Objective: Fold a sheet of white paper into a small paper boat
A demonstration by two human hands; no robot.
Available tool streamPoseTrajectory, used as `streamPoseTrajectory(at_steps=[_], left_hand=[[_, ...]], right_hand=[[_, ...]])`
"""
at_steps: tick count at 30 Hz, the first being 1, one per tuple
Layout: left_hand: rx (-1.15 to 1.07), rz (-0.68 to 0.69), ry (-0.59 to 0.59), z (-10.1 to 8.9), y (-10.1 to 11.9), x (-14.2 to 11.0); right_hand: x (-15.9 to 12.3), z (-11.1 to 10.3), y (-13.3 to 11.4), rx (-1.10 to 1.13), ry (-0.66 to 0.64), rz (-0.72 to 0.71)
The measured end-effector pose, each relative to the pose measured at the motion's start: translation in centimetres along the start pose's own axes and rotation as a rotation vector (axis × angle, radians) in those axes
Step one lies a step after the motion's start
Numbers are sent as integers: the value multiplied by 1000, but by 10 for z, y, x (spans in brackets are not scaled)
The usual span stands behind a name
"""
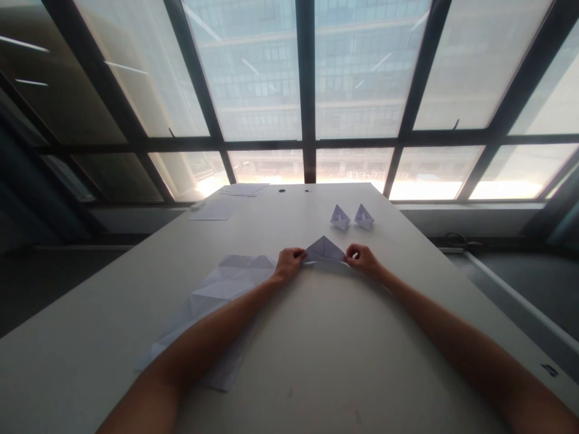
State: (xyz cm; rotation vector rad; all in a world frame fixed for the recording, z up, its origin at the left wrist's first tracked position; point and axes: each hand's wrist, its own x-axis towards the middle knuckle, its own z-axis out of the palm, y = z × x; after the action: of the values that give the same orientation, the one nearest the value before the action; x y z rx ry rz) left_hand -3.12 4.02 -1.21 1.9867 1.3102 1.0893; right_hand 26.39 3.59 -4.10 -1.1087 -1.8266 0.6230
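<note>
A folded sheet of white paper (324,248), shaped like a low triangle with a crease down its middle, is stretched between my two hands just over the table. My left hand (290,263) pinches its left corner. At the right corner, the thumb and fingertips of my right hand (363,260) close on the paper. Beyond the right hand stand two folded paper boats, a left boat (339,218) and a right boat (363,217), side by side.
Creased, unfolded paper sheets (226,283) lie under and beside my left forearm. Flat white sheets (215,209) rest at the table's far left. The long white table (325,349) reaches toward a large framed window (353,72). A small dark object (550,369) is near the right edge.
</note>
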Motion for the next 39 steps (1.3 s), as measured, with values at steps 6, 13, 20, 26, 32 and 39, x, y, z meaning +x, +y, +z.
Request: streamPoseTrajectory(at_steps=[6,13,20,26,32,39], left_hand=[[11,-15,8,-1,3,-1],[-5,-14,12,-1,3,-1],[-2,-9,15,0,2,0],[18,-14,33,0,3,0],[40,-39,48,0,1,-1],[29,-26,48,1,-1,0]], right_hand=[[-3,-4,-15,21,-71,-77],[0,0,-4,51,7,-11],[0,0,-3,28,-16,-10],[0,-4,-7,13,-19,-39],[-3,-7,-20,62,-46,-16],[-1,-2,-9,63,-33,0]])
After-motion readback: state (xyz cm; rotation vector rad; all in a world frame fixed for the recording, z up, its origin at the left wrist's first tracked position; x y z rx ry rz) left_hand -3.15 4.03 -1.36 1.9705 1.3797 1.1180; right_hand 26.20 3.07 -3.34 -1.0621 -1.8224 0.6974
